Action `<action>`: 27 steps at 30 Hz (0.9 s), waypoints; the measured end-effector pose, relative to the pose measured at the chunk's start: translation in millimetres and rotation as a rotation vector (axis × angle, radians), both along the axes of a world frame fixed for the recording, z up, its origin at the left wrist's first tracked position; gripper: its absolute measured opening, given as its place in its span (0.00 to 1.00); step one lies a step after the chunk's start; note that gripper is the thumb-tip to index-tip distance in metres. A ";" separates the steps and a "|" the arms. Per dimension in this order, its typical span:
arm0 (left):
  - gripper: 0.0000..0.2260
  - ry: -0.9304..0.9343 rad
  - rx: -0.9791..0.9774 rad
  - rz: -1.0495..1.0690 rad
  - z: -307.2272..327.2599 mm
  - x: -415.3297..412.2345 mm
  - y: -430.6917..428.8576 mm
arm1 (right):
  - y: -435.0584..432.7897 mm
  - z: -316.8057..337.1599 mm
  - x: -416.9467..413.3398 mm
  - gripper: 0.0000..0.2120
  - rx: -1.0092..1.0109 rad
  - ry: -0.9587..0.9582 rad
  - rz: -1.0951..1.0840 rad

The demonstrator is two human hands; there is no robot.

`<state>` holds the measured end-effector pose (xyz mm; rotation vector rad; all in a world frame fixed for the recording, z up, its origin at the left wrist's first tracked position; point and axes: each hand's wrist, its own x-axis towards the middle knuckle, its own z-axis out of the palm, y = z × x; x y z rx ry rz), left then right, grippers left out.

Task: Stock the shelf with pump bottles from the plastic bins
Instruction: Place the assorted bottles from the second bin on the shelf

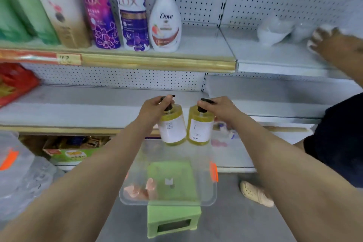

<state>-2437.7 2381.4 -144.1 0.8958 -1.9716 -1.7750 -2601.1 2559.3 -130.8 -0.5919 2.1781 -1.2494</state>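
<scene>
Left hand: and there it is, the left hand [155, 108], fingers curled round the black pump neck of a clear round bottle of yellow liquid with a white label [172, 130], held above the far edge of the bin.
Right hand: same story, the right hand [220, 109] grips the pump of a second yellow bottle [200, 130], also above the bin's far edge.
Bottles: side by side, bases nearly touching; the left one tilts a little.
Bin: the clear plastic bin [137, 201] sits on a green plastic stool [172, 222]. It has an orange latch on its right side, and there are blurred pink shapes inside that I can't make out.
Middle shelf: a grey metal shelf [88, 108] runs beyond the bin, behind both bottles.
Upper shelf: higher up beyond the bin stands a white Dove bottle with a pink pump [165, 23], with Lux bottles to its left.
Other person: right of the bin, dark clothing, with a hand [332, 45] on the upper shelf. A beige clog [255, 192] stands on the floor near the bin.
</scene>
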 end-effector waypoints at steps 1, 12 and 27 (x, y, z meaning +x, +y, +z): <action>0.13 0.020 -0.014 -0.005 14.6 -2.7 -2.8 | -3.2 15.1 -3.1 0.14 -0.008 0.030 0.008; 0.14 0.143 -0.051 -0.018 110.9 -28.8 -34.3 | -32.2 152.2 -33.4 0.15 -0.256 0.209 -0.054; 0.12 0.120 -0.090 0.024 130.1 -74.0 -57.9 | -109.9 192.6 -132.1 0.12 -0.344 0.353 -0.149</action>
